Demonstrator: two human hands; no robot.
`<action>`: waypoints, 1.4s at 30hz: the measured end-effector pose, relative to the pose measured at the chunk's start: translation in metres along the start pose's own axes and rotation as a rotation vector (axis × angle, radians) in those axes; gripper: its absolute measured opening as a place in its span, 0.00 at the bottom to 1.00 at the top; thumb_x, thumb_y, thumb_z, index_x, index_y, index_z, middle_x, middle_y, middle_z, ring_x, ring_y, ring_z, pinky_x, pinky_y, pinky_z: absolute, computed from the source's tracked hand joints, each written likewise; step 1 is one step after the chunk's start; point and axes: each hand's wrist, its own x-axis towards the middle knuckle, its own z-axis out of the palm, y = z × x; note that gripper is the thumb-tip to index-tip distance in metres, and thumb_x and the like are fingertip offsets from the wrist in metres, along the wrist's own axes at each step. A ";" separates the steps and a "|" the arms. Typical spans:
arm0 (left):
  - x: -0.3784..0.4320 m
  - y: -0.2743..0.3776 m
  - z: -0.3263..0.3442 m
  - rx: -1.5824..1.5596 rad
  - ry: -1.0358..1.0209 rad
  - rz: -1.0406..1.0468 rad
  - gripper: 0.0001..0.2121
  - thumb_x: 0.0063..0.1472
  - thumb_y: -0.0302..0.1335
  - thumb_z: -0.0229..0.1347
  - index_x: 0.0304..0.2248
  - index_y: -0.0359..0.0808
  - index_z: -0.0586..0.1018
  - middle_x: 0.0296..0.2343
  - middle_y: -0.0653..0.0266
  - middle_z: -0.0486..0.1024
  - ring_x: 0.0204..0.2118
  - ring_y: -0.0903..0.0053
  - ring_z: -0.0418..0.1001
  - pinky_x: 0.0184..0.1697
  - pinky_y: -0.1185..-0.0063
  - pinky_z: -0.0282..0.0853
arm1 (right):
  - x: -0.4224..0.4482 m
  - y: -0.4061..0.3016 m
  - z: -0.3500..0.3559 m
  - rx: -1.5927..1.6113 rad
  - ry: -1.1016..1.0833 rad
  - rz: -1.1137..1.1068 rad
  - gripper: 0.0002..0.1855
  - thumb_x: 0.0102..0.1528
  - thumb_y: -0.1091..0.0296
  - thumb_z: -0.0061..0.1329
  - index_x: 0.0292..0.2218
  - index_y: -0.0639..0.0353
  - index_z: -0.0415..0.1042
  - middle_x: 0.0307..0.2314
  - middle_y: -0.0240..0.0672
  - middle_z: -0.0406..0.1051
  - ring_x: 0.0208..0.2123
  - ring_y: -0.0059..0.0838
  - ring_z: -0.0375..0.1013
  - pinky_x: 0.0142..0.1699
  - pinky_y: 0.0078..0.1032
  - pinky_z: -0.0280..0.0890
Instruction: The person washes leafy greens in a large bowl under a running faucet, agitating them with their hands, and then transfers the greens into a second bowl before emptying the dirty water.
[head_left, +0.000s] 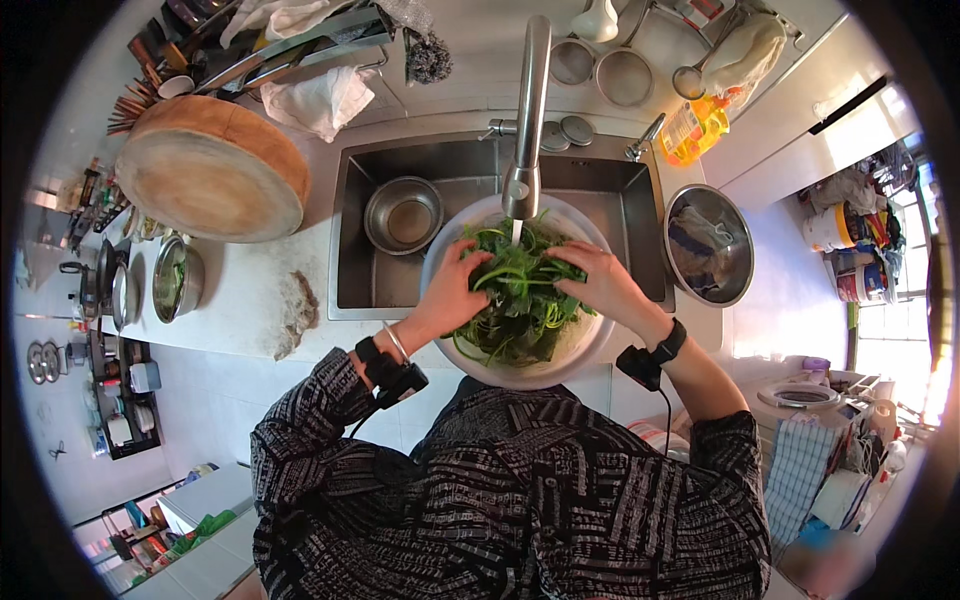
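Observation:
A large whitish basin (592, 346) full of leafy greens (517, 315) rests across the front of the stainless-steel sink (352, 289). My left hand (452, 291) grips the greens from the left side, its fingertips partly hidden among the stems. From the other side my right hand (600, 279) has its thumb and fingers on the greens too. Above the basin hangs the spout of a faucet (523, 187), and water runs from it onto the leaves between my hands. Both wrists carry black strapped devices.
A metal bowl (405, 215) sits in the sink's left part. To the right stand another metal bowl (709, 244) and a yellow detergent bottle (694, 131). On the left are a thick round wooden chopping board (210, 172), a steel bowl with greens (178, 277) and a crumpled rag (298, 315).

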 end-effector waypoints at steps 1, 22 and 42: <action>-0.006 -0.007 0.008 0.084 -0.021 0.018 0.33 0.44 0.25 0.59 0.54 0.38 0.67 0.58 0.43 0.49 0.59 0.45 0.53 0.60 0.63 0.54 | -0.003 0.003 0.005 -0.098 -0.035 -0.001 0.30 0.47 0.65 0.57 0.53 0.54 0.67 0.52 0.44 0.62 0.53 0.45 0.63 0.56 0.36 0.62; 0.036 0.021 -0.003 -0.187 -0.133 -0.118 0.22 0.46 0.24 0.57 0.44 0.30 0.74 0.42 0.44 0.70 0.46 0.55 0.70 0.50 0.69 0.65 | 0.016 0.003 0.003 0.097 -0.093 0.352 0.32 0.43 0.64 0.56 0.51 0.57 0.69 0.30 0.51 0.74 0.35 0.43 0.76 0.43 0.32 0.69; 0.032 -0.060 0.089 0.420 -0.537 -0.028 0.35 0.43 0.28 0.59 0.54 0.33 0.65 0.50 0.37 0.61 0.44 0.45 0.69 0.51 0.53 0.62 | 0.011 0.074 0.099 -0.407 -0.469 -0.041 0.16 0.40 0.62 0.61 0.33 0.57 0.76 0.49 0.46 0.60 0.51 0.56 0.61 0.50 0.44 0.64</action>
